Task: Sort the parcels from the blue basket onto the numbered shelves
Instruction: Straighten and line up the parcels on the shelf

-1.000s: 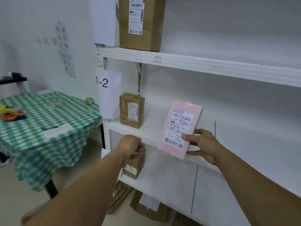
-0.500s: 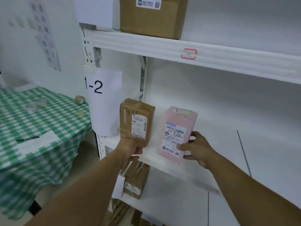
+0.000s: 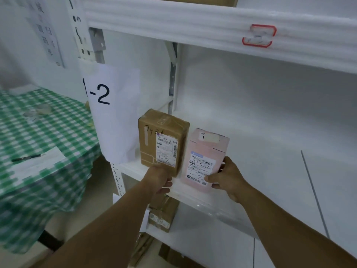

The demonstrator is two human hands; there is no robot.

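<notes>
A pink parcel (image 3: 205, 151) marked 1-2 stands upright on the white shelf (image 3: 195, 196), just right of a brown cardboard parcel (image 3: 161, 140) that is also marked 1-2. My right hand (image 3: 227, 179) grips the pink parcel at its lower right, thumb across the label. My left hand (image 3: 159, 179) sits at the shelf's front edge below the brown parcel, fingers curled; whether it holds anything is unclear. A paper sign reading 1-2 (image 3: 112, 105) hangs on the shelf post. The blue basket is out of view.
A table with a green checked cloth (image 3: 48, 151) stands to the left, carrying a pen (image 3: 27, 158) and paper. Another brown parcel (image 3: 162, 215) sits on the shelf below. The shelf above (image 3: 212, 31) overhangs. More boxes lie on the floor under the shelves.
My right hand has carried the pink parcel from the air onto the 1-2 shelf and set it upright beside the brown parcel. The camera has moved closer. My left hand stays near the shelf edge.
</notes>
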